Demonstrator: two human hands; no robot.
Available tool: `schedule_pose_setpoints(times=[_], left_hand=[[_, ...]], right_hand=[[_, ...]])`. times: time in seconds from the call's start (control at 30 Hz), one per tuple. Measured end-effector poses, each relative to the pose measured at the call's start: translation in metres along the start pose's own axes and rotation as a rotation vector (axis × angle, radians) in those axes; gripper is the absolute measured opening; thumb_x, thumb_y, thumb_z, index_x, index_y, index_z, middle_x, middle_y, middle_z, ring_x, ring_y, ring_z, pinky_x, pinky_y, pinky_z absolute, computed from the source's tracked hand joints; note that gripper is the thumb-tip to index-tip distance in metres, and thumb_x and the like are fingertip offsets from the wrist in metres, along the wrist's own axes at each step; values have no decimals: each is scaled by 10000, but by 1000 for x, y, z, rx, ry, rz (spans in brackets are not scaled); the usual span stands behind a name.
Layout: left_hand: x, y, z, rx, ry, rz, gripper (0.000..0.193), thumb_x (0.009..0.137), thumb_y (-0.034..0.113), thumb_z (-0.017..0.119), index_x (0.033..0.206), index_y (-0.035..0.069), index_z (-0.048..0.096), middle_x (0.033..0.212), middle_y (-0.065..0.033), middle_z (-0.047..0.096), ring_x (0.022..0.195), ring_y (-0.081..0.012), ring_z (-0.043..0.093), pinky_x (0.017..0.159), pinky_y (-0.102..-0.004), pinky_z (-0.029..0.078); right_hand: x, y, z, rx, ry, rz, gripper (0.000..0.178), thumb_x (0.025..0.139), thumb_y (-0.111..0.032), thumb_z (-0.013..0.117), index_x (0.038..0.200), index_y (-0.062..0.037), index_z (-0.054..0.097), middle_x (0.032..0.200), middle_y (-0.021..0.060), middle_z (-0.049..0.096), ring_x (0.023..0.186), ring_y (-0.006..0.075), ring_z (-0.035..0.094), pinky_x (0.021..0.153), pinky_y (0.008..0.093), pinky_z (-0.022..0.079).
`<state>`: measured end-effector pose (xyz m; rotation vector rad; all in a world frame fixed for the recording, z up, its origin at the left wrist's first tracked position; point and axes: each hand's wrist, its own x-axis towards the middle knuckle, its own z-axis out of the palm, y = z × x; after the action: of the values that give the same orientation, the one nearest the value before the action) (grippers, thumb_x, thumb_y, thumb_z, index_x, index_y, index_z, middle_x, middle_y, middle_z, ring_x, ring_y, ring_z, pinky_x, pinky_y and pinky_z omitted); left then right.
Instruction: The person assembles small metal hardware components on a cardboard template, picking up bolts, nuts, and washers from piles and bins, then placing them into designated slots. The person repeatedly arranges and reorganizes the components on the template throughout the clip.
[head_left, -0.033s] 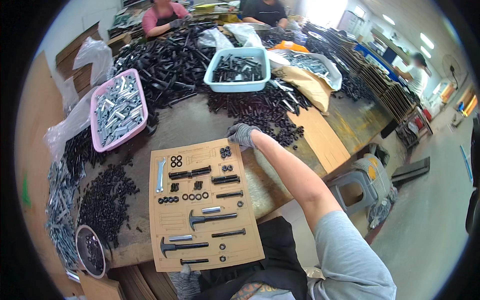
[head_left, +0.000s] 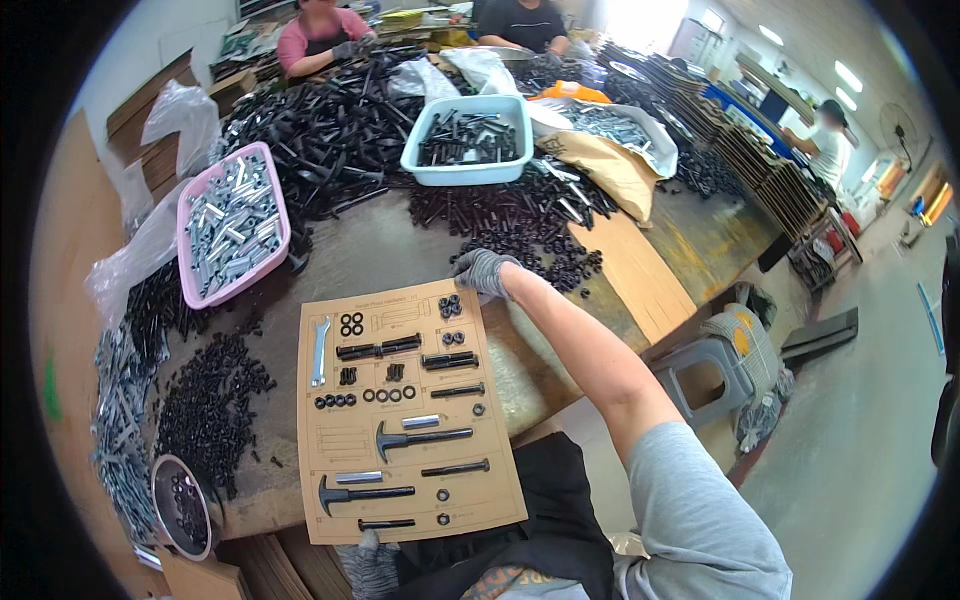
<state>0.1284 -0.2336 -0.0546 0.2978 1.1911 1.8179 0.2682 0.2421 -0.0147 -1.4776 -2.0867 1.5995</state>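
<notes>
A brown cardboard hardware card (head_left: 335,435) lies tilted over the table's near edge, with its parts in printed spots. Gripping its top right corner is my right hand (head_left: 484,272) in a grey striped glove. My left hand (head_left: 370,565), gloved alike, holds the bottom edge with its thumb on top; its other fingers are hidden. On the card are a silver wrench (head_left: 320,352), black bolts (head_left: 380,346), black washers (head_left: 352,324), nuts (head_left: 451,306), silver tubes (head_left: 421,421) and two black T-shaped bolts (head_left: 425,436).
Left stands a pink basket (head_left: 284,215) of silver tubes; farther, a light-blue basket (head_left: 466,177) of dark parts. Black hardware (head_left: 320,130) is heaped behind. A small bowl (head_left: 208,535) sits near left. A grey stool (head_left: 715,378) stands right. Several people work beyond.
</notes>
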Motion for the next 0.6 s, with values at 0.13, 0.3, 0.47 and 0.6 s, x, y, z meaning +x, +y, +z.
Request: schedule_pose_setpoints(times=[0.13, 0.3, 0.47, 0.6], left_hand=[[1, 6, -16, 489, -61, 59, 527, 824, 142, 627, 1296, 28, 419, 1140, -112, 554, 959, -210, 604, 718, -336, 575], [8, 31, 26, 190, -117, -121, 454, 806, 154, 640, 1215, 22, 494, 1024, -67, 602, 885, -148, 621, 641, -268, 571], [15, 45, 72, 137, -118, -194, 519, 786, 152, 662, 1255, 39, 470, 1026, -66, 609, 839, -157, 644, 562, -233, 576], [44, 39, 105, 154, -266, -276, 610, 777, 110, 668, 1324, 60, 402, 1112, -101, 581, 902, -203, 649, 560, -249, 610]], right_hand=[[-34, 35, -15, 46, 133, -6, 203, 815, -91, 659, 1016, -87, 685, 901, 61, 684, 783, 166, 628, 680, 337, 556], [-80, 48, -51, 78, 211, -22, 177, 843, -87, 643, 1013, -79, 694, 911, 46, 680, 783, 142, 606, 705, 300, 533], [-123, 57, -86, 257, 298, 40, 189, 845, -63, 631, 1027, -71, 679, 921, 55, 676, 793, 169, 638, 678, 347, 566], [-163, 98, -139, 281, 406, -1, 209, 865, -101, 593, 1049, -104, 692, 811, 10, 658, 624, 123, 597, 520, 272, 507]])
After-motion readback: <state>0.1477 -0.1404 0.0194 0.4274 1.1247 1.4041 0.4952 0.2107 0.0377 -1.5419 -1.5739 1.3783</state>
